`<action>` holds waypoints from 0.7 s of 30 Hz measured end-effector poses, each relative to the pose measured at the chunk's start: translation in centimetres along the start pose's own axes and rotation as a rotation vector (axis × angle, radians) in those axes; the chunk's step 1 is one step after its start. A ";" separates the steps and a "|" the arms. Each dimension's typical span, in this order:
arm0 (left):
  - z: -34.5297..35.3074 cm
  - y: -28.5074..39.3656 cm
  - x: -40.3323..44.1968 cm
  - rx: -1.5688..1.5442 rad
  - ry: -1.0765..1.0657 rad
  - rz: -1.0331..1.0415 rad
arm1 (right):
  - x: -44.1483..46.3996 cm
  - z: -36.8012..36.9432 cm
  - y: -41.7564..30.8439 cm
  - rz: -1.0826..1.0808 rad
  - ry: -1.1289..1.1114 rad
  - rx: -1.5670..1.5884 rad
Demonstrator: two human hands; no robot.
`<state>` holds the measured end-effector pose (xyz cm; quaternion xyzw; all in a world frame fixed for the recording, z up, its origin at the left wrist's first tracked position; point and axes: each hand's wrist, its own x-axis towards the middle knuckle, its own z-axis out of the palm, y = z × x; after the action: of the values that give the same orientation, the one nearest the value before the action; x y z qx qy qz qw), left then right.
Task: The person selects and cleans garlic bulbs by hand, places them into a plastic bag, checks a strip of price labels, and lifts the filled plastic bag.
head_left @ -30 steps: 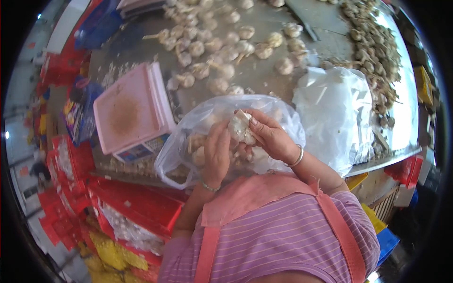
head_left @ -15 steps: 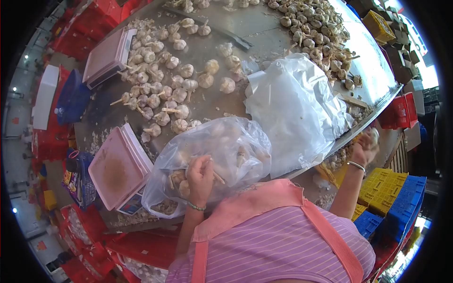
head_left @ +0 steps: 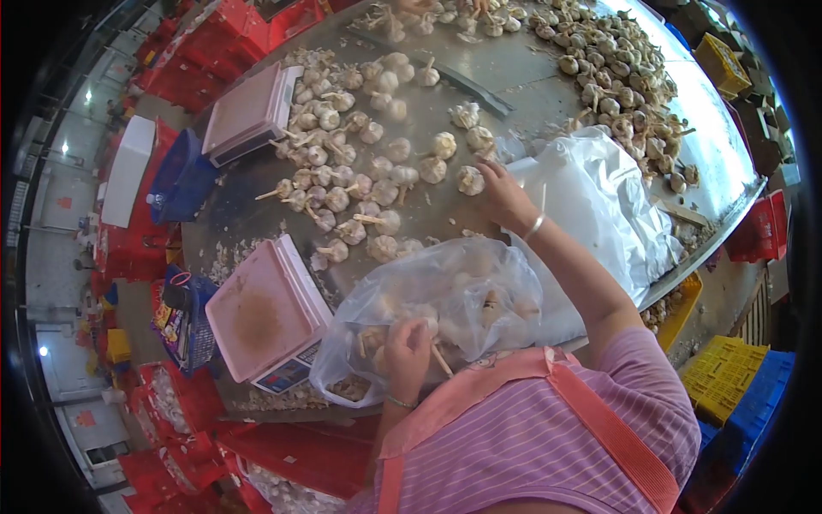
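Note:
My left hand (head_left: pixel 408 349) is closed at the near side of a clear plastic bag (head_left: pixel 411 283), its fingers pinched on the plastic. Garlic bulbs with stalks show through the film. My right hand (head_left: pixel 507 199) stretches across the table, fingers extended beside a loose garlic bulb (head_left: pixel 470 180); it appears to hold nothing. Below the right forearm lies a stack of white plastic bags (head_left: pixel 591 214). Many cleaned garlic bulbs (head_left: pixel 336 200) are spread left of my right hand.
Two pink-topped scales (head_left: pixel 265 313) stand along the left side of the metal table. A heap of darker garlic (head_left: pixel 621 81) lies at the far right. A metal strip (head_left: pixel 475 88) crosses the back, where another person's hands (head_left: pixel 417 7) show. Yellow crates (head_left: pixel 723 377) stand low right.
My right hand has swung from beyond the table's right edge, where it held something pale, to the loose bulbs. The left hand stays at the bag. The view has shifted.

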<state>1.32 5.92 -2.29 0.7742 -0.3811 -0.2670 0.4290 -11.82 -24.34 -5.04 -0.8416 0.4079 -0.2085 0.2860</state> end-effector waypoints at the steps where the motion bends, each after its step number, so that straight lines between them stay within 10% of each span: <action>1: -0.1 -0.4 -0.3 -0.074 -0.002 -0.073 | 1.3 1.8 0.3 -0.037 0.014 -0.119; 9: 0.5 -0.9 -0.5 -0.194 -0.014 -0.138 | 3.6 5.1 1.4 -0.019 -0.080 -0.056; 13: 0.6 -2.9 0.1 -0.070 -0.026 -0.041 | 0.7 2.1 -2.3 0.632 -0.244 1.772; 21: 0.5 -0.9 1.4 -0.133 -0.126 -0.069 | -4.1 -1.7 -7.2 0.496 -0.606 2.224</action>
<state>2.11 4.86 -3.47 0.7383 -0.3621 -0.3545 0.4451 -11.09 -17.90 0.43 -0.0423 0.0695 -0.1796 0.9804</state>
